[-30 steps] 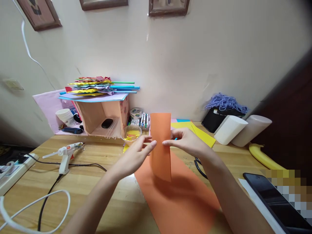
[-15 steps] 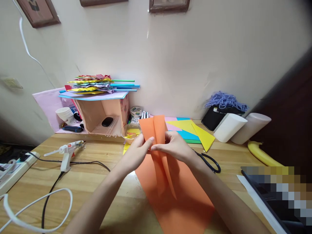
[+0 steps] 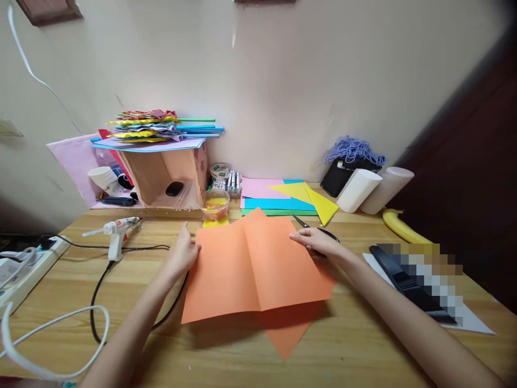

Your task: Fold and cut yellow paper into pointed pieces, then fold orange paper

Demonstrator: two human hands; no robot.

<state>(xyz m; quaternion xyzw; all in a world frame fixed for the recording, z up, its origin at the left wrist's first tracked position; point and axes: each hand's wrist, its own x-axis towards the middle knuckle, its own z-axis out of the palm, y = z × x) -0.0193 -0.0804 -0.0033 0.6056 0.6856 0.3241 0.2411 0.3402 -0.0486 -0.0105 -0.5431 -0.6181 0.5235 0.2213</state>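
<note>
An orange paper sheet (image 3: 258, 267) is spread open just above the wooden table (image 3: 355, 350), with one crease down its middle. My left hand (image 3: 183, 253) grips its left edge, fingers closed on the paper. My right hand (image 3: 319, 242) pinches its right edge. Under the sheet lies a second orange sheet (image 3: 286, 334), only a corner of it showing. Black-handled scissors (image 3: 319, 230) lie just beyond my right hand.
A white glue gun (image 3: 115, 231) and its black cord lie at the left, near a power strip (image 3: 24, 269). At the back stand a cardboard box (image 3: 165, 180) topped with coloured paper, a plastic cup (image 3: 216, 205), markers, coloured sheets (image 3: 278, 196) and two white rolls (image 3: 374, 188). A banana (image 3: 399, 226) and phone (image 3: 407, 283) lie right.
The folded orange strip held upright has been opened out into a wide creased sheet. My hands moved apart and down to its left and right edges. The camera tilted downward.
</note>
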